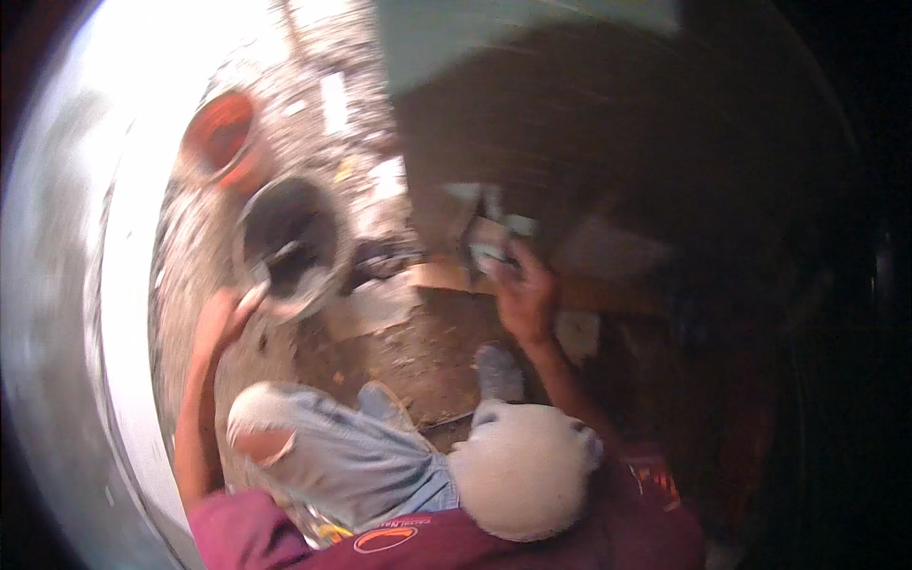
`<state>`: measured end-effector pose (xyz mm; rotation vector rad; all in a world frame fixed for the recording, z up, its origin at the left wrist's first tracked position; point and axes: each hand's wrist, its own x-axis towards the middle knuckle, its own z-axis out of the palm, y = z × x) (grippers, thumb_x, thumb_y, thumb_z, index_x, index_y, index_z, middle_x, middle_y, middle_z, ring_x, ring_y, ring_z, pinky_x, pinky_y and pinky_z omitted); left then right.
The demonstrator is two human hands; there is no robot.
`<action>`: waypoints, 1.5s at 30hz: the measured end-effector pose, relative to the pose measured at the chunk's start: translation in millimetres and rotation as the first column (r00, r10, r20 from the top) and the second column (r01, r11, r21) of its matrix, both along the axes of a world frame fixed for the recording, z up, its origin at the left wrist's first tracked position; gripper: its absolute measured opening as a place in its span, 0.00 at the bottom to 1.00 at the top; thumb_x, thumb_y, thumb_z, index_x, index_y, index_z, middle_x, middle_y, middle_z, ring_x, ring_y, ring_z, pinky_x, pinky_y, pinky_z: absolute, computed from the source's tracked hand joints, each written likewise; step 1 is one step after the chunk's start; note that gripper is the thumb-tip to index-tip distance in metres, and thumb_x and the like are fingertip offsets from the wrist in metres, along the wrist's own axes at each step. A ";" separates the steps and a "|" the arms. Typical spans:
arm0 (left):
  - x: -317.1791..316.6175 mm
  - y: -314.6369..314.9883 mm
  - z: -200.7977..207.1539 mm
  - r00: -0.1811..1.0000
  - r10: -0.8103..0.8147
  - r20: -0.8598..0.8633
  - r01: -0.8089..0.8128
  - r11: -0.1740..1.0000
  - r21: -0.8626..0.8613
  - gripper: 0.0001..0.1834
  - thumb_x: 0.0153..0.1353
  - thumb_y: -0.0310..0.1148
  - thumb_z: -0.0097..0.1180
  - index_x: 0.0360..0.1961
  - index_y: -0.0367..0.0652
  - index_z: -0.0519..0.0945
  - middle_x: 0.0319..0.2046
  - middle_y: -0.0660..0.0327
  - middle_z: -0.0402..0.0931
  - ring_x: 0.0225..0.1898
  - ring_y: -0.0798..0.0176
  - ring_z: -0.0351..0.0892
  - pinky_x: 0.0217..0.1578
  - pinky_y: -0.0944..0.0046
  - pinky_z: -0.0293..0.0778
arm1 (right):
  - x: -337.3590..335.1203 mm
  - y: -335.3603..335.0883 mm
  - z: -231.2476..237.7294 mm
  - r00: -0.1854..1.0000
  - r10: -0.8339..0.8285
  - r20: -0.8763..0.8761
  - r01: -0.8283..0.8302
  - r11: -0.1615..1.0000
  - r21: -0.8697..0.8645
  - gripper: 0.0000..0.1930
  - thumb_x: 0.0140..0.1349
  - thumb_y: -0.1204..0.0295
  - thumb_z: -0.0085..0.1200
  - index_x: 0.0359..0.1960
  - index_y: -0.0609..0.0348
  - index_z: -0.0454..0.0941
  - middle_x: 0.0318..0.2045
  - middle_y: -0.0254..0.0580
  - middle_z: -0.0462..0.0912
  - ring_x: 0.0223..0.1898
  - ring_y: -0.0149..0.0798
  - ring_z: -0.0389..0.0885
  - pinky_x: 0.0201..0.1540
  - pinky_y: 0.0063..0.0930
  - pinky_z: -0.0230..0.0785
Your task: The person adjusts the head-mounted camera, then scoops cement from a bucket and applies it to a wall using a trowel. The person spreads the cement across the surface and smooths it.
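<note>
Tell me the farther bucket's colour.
The farther bucket is orange-red, best seen in the head view, though blurred.

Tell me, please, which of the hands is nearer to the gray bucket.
Left: the left hand is at the near rim of the gray bucket; the right hand is off to its right.

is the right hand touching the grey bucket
Apart. The head view shows a visible gap, with brown ground between the right hand and the grey bucket.
</note>
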<state>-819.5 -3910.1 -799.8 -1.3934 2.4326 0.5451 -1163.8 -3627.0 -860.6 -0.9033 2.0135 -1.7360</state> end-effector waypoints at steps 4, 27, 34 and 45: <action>0.9 1.3 -10.8 0.879 0.471 -0.070 -0.415 0.830 0.372 0.30 0.63 0.60 0.54 0.29 0.39 0.87 0.12 0.66 0.66 0.14 0.69 0.66 0.17 0.64 0.60 | 31.3 -18.5 -4.3 0.955 0.147 0.256 -0.154 0.988 0.007 0.17 0.62 0.76 0.62 0.52 0.71 0.78 0.44 0.45 0.85 0.45 0.33 0.82 0.47 0.28 0.76; 38.6 10.7 -24.9 0.547 0.836 -0.052 -0.077 0.112 0.991 0.25 0.73 0.49 0.44 0.55 0.38 0.76 0.23 0.67 0.74 0.13 0.78 0.67 0.05 0.78 0.57 | 42.3 -72.4 6.6 0.471 0.246 0.847 -0.322 0.942 -0.095 0.14 0.71 0.69 0.52 0.54 0.63 0.75 0.46 0.38 0.82 0.45 0.34 0.82 0.48 0.33 0.77; 55.3 56.0 -18.8 0.377 0.909 -0.180 0.149 0.132 0.980 0.30 0.72 0.54 0.45 0.55 0.34 0.73 0.20 0.65 0.72 0.14 0.76 0.68 0.10 0.77 0.60 | 61.4 -111.4 -15.9 0.197 0.406 0.892 -0.400 0.864 -0.305 0.15 0.74 0.64 0.47 0.54 0.61 0.74 0.49 0.39 0.81 0.50 0.38 0.81 0.53 0.40 0.75; 20.0 128.9 -78.9 0.168 0.590 -0.790 -0.136 0.807 0.574 0.29 0.52 0.26 0.72 0.57 0.40 0.78 0.38 0.69 0.78 0.37 0.73 0.76 0.38 0.69 0.75 | 145.3 -146.2 -0.9 -0.499 0.604 0.621 -0.125 0.659 -0.742 0.17 0.73 0.69 0.39 0.56 0.68 0.71 0.52 0.47 0.79 0.53 0.41 0.79 0.59 0.38 0.72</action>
